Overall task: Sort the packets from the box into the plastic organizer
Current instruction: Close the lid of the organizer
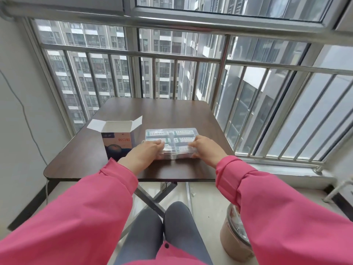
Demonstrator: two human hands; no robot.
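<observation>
Clear plastic organizer (pixel 179 133) gripped by both hands near table edge (pixel 133 177).

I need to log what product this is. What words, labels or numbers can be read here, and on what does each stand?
"创口贴" in orange, on the front of the open cardboard box.
A small pale mark on the dark band above it: too blurred to read.
Green-and-white labels on the packets inside the clear plastic organizer: printed text too small and blurred to read.
Nothing else legible.
</observation>
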